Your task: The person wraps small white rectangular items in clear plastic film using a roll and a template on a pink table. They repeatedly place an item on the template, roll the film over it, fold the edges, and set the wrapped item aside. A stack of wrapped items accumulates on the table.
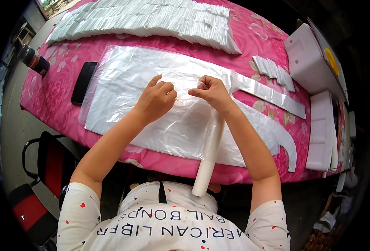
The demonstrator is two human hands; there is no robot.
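A broad stack of thin white plastic bags (122, 75) lies flat on the table, with two long handle strips reaching to the right. Over its middle is my left hand (156, 99), with most fingers curled in and the index finger bent outward. Whatever those fingers may hold is hidden. Close by on the right, my right hand (212, 93) pinches thumb against fingers, and a small clear glint shows at the tips, too small to name. Below my right wrist, a white roll (210, 157) rests on the bags and sticks out past the table's near edge.
Rows of folded white pieces (151, 21) cover the table's far side, on a pink flowered cloth (260, 37). A smaller group (273, 72) lies at right, near white foam boxes (306, 54). At left are a black phone (83, 82), a dark jar (33, 60) and chairs (53, 167).
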